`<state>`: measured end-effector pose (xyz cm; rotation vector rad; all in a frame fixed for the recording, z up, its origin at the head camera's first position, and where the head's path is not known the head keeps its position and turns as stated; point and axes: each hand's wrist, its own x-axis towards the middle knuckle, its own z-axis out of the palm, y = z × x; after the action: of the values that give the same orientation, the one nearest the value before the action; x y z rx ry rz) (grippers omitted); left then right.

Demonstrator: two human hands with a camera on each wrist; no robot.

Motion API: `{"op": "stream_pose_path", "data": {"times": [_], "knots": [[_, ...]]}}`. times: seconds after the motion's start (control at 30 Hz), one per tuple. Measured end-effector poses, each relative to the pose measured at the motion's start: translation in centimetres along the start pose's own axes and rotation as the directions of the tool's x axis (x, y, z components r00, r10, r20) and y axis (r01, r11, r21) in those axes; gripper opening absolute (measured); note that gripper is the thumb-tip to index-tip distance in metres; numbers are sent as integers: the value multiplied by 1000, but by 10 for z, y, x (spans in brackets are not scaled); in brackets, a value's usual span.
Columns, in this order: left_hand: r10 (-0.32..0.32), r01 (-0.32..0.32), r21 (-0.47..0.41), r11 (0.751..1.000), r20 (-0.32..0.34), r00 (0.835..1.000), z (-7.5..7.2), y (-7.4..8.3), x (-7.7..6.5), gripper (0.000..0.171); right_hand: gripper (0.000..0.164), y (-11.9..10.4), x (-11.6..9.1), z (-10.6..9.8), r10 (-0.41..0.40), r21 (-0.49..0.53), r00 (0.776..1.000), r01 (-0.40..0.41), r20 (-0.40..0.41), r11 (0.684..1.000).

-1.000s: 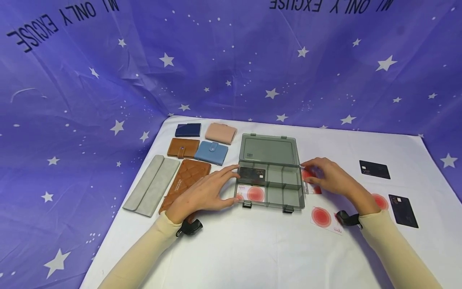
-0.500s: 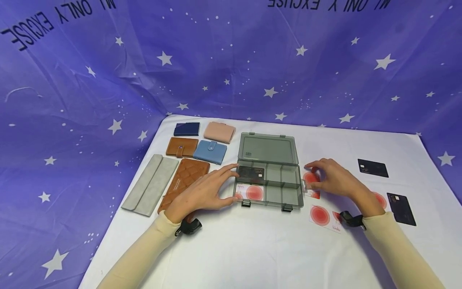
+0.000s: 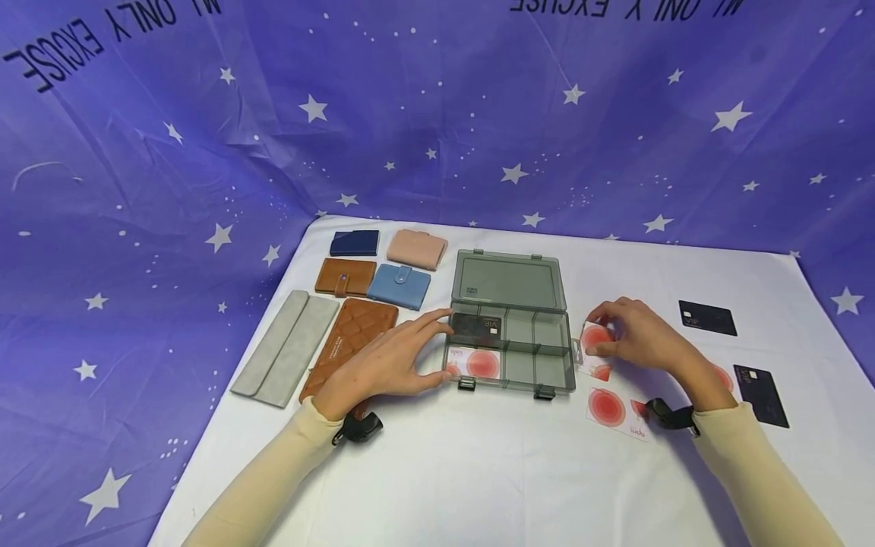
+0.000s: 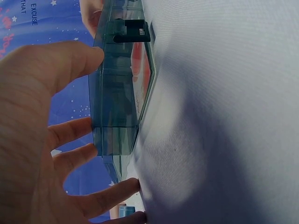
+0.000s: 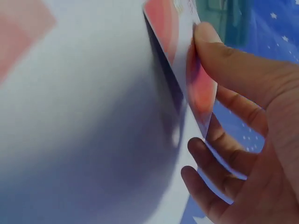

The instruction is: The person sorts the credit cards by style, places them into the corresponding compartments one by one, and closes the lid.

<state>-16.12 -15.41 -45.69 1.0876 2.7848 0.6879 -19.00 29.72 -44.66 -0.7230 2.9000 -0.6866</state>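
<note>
A grey translucent compartment box (image 3: pixel 519 349) lies with its lid (image 3: pixel 509 281) folded back. My left hand (image 3: pixel 390 365) rests against its left side, thumb at the front corner and fingers spread along the wall; the left wrist view shows the thumb tip on the rim (image 4: pixel 96 74). Inside, a black VIP card (image 3: pixel 476 328) occupies the back left and a red-and-white card (image 3: pixel 478 365) the front left. Just right of the box, my right hand (image 3: pixel 636 334) pinches another red-and-white card (image 5: pixel 203 88) between thumb and fingers, tilted up from the cloth.
Right of the box lie a red-and-white card (image 3: pixel 607 408), two black cards (image 3: pixel 707 317) and a partly hidden red-and-white card (image 3: pixel 722 376). Several wallets, including a brown quilted one (image 3: pixel 355 334) and a grey long one (image 3: pixel 283 349), lie left.
My right hand has closed on the card beside the box and lifted its edge, drawing it slightly right. My left hand stays at the box.
</note>
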Motion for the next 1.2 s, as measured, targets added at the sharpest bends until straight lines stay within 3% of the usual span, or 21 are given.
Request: {"op": "stream_pose_path", "data": {"times": [0.2,0.37,0.5,0.6,0.77,1.03,1.2], "knots": [[-8,8,3,1000,4,1000,-2,0,0,62,26,6,-8,-16,60,-6,998,-59,7,998],[-7,7,-3,1000,12,1000,-1,0,0,62,27,12,-19,-27,99,23,995,-99,21,995],[-13,13,-8,1000,15,1000,-1,1,0,62,27,17,-27,-32,133,63,990,-130,-38,989],[-20,20,-7,1000,21,1000,-1,2,-1,63,24,18,-30,-32,198,106,975,-187,-102,977],[-17,17,-4,1000,18,1000,-1,2,-2,63,29,15,-33,-36,305,186,925,-266,-227,946],[-4,4,-8,1000,8,1000,0,1,0,62,30,-11,-28,-30,316,350,891,-197,-327,916],[3,-3,-2,1000,0,1000,0,1,0,62,26,-44,-15,-11,277,392,890,-125,-361,911]]}}
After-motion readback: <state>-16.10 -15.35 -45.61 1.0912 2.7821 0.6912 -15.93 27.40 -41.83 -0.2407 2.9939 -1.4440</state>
